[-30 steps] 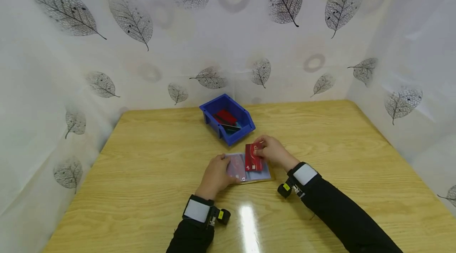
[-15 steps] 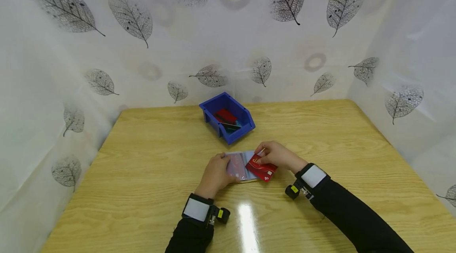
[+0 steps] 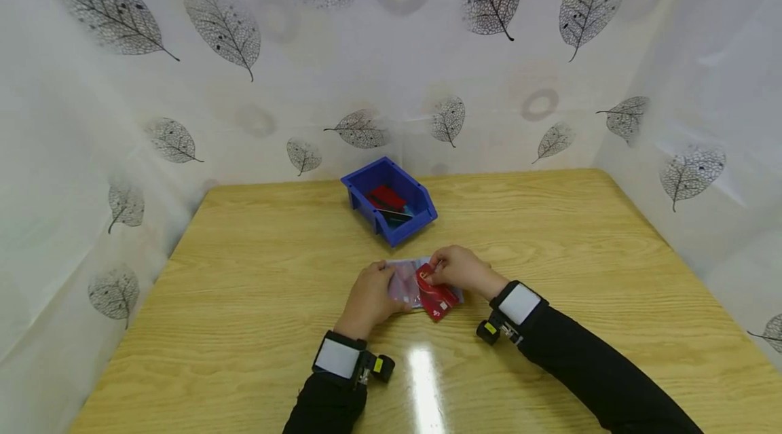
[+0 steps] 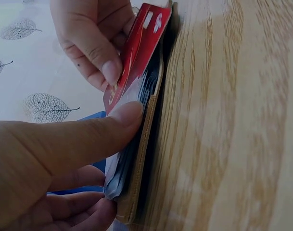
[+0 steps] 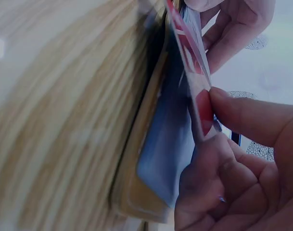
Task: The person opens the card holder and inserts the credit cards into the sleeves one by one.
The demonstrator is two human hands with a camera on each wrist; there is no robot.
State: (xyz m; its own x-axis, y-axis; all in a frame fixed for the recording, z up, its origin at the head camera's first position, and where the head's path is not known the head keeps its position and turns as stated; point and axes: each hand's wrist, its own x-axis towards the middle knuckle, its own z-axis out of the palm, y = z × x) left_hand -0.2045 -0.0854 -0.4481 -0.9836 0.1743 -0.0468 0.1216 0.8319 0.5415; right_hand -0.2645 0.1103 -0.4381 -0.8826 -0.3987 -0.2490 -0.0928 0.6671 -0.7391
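Note:
A card holder (image 3: 403,278) with clear plastic sleeves lies open on the table. In the left wrist view its tan stitched cover (image 4: 142,159) shows beneath a stack of sleeves. My left hand (image 3: 368,295) grips the left side, thumb over the sleeves and fingers at the edge. My right hand (image 3: 463,271) pinches a red bank card (image 3: 437,303) between thumb and fingers, tilted over the holder's middle. Seen from the right wrist, the card (image 5: 202,108) stands on edge, close beside a bluish sleeve (image 5: 168,149). My right fingers hide the card's upper corner.
Behind the holder stands a blue plastic bin (image 3: 393,233) with several cards inside, a red one (image 3: 386,197) among them. The wooden table (image 3: 244,284) ends at a leaf-print cloth (image 3: 256,155) at the back.
My right hand swung the red card to the right and tilted it, then brought it back left over the holder's middle. My left hand stays on the holder.

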